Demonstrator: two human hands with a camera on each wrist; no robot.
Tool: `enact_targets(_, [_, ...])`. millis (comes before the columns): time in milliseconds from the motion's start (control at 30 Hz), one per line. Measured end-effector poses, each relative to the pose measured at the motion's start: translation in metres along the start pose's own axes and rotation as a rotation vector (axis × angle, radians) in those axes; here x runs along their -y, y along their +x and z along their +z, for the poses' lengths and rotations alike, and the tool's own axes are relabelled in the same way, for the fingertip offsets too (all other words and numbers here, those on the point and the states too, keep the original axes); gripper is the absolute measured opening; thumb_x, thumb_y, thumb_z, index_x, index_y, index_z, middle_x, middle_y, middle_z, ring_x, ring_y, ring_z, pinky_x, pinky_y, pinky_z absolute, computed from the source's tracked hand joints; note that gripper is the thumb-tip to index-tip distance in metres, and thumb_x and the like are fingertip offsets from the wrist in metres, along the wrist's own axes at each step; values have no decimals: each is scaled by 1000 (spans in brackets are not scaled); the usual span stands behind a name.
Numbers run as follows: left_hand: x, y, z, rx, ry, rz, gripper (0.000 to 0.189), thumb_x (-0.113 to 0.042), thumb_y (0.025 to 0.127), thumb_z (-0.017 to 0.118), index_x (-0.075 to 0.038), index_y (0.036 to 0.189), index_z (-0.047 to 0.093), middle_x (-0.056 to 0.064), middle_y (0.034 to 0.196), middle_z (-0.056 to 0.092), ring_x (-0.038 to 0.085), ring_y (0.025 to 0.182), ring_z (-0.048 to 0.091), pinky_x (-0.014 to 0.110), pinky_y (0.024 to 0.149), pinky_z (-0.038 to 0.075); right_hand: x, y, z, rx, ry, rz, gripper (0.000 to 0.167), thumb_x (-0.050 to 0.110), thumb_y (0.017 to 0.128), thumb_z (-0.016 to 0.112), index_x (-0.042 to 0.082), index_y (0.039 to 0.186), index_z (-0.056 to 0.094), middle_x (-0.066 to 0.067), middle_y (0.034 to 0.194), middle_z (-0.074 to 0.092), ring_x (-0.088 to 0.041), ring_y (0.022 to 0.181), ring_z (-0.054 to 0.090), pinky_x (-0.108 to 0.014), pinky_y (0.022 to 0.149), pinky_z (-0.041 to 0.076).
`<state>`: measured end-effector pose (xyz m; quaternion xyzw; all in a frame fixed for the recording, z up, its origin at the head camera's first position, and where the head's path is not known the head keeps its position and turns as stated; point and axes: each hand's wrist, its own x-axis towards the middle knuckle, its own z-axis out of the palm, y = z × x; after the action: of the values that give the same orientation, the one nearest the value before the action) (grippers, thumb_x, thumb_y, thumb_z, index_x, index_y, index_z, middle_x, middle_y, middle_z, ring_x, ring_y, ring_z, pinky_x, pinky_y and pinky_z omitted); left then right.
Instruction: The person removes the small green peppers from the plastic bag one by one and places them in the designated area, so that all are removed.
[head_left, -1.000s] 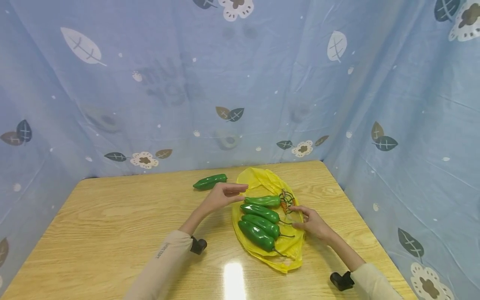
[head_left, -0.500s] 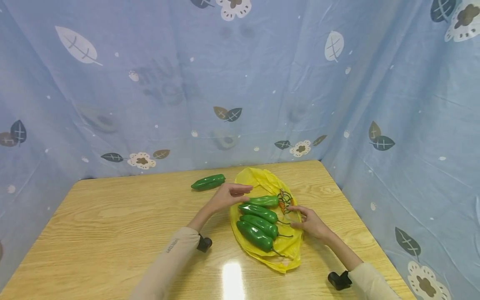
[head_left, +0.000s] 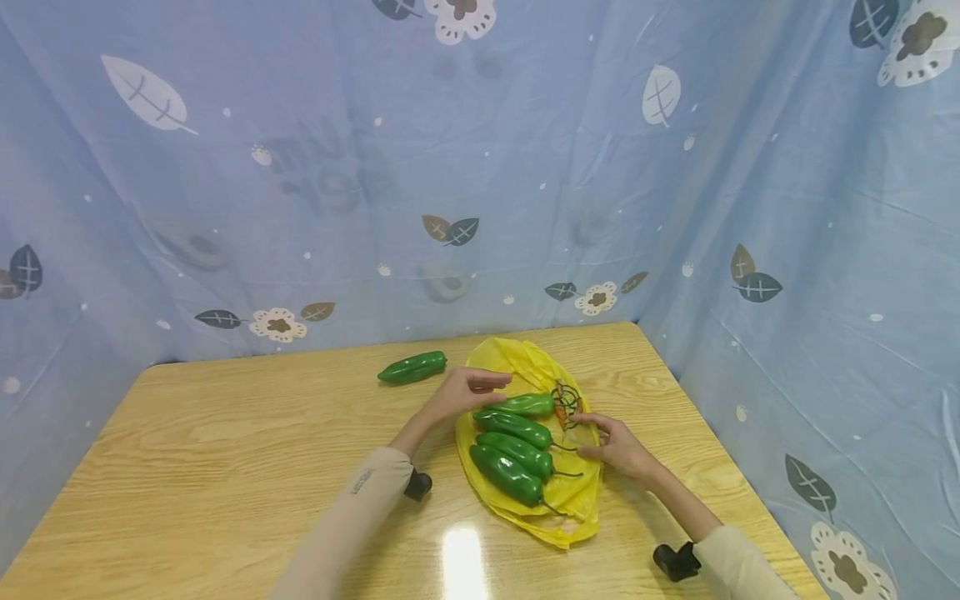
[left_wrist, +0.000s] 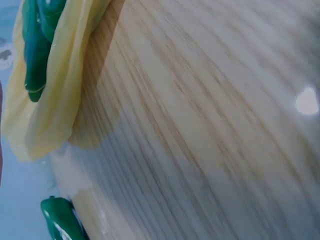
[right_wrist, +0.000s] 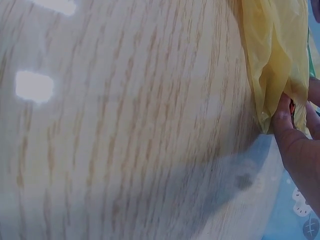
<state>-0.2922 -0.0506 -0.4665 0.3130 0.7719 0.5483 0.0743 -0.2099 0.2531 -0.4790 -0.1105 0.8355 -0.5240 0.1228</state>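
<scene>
Several glossy green peppers (head_left: 517,454) lie side by side on a spread yellow plastic bag (head_left: 543,531). The topmost, lighter green pepper (head_left: 531,405) has its tip beside my left hand (head_left: 471,393). That hand reaches over the bag's left edge, fingers nearly straight and thumb apart, holding nothing. At the bag's right edge is my right hand (head_left: 621,446), fingers spread around the rim and fingertips near a small bunch of thin red and dark green chilies (head_left: 566,403). The right wrist view shows the thumb (right_wrist: 284,116) against the bag's outside, fingers at its opening.
One more green pepper (head_left: 412,367) lies off the bag, to its upper left near the table's back edge. The wooden table (head_left: 225,450) meets blue patterned curtains (head_left: 337,208) at the back and right. A light reflection (head_left: 464,560) shines near the front.
My left hand has moved right, its thumb now overlapping the tip of the topmost pepper. The right hand stays at the bag's edge. The whole head view has shifted slightly.
</scene>
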Motion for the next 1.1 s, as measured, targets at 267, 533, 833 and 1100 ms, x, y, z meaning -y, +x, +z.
enact_targets(267, [0, 7, 7, 40, 26, -19, 42, -12, 87, 72, 2, 125, 62, 14, 124, 63, 33, 115, 58, 39, 97, 48, -1, 0, 1, 1, 26, 9, 52, 1, 87, 67, -4, 135, 49, -32, 145, 32, -36, 118, 42, -25, 71, 45])
enact_targets(533, [10, 13, 10, 94, 161, -110, 50, -16, 83, 77, -3, 128, 61, 6, 126, 63, 22, 115, 60, 33, 96, 49, 0, 0, -1, 12, 44, 4, 52, 0, 87, 67, -6, 135, 48, -33, 144, 33, -24, 91, 50, -22, 65, 44])
enact_targets(833, [16, 17, 12, 112, 220, -120, 50, -15, 81, 78, -6, 128, 62, 5, 128, 62, 21, 117, 59, 32, 98, 47, -1, 1, -1, 13, 44, 6, 53, 0, 87, 67, -6, 136, 47, -32, 143, 35, -18, 86, 49, -22, 67, 45])
enact_targets(1100, [17, 16, 9, 117, 187, -124, 49, -16, 83, 76, -2, 127, 61, 8, 127, 62, 24, 118, 58, 33, 99, 46, 0, -1, -1, 4, 26, 13, 52, 1, 87, 67, -5, 135, 49, -31, 145, 34, -33, 112, 43, -24, 75, 45])
